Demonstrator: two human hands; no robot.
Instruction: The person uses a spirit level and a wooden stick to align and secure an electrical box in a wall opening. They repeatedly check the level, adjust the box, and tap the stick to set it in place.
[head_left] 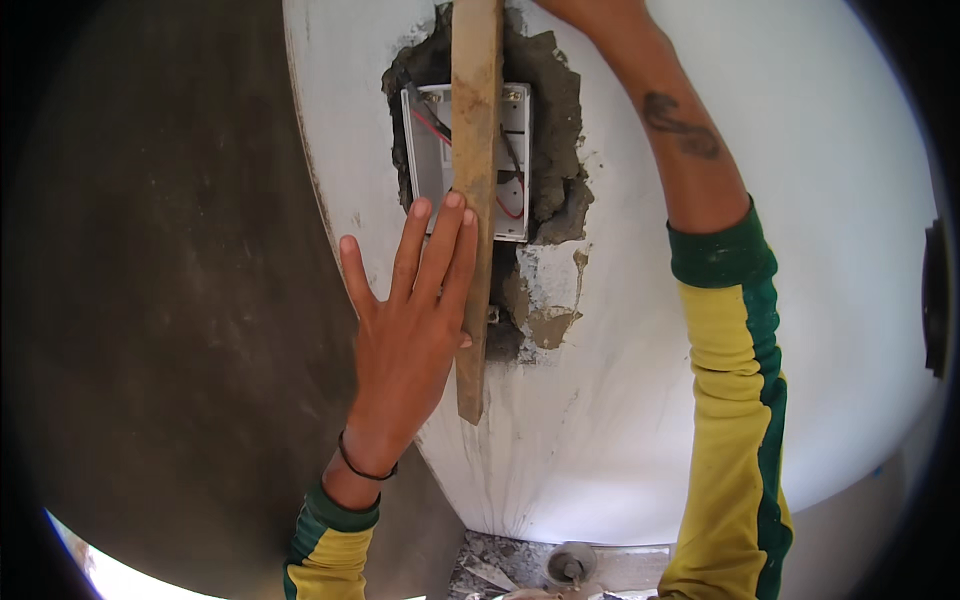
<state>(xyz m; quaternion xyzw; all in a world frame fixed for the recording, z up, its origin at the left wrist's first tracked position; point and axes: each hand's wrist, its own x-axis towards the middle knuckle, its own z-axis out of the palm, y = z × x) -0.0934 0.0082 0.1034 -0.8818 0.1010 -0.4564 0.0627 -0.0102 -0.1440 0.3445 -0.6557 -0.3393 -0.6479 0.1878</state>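
At about seven o'clock the left hand [405, 325] lies flat, fingers spread, gripping nothing, its fingertips against a wooden strip [475, 200]; the strip stands upright across a grey wall box [468, 160] at twelve o'clock, set in rough mortar [550, 120]; the right hand leaves view at the top edge, so its grip cannot be told.

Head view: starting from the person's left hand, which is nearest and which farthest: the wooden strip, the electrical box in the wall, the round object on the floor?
From the left hand:
1. Wooden strip, touching its fingers, just right.
2. Electrical box, above, recessed in the wall.
3. Round object, far below on the floor.
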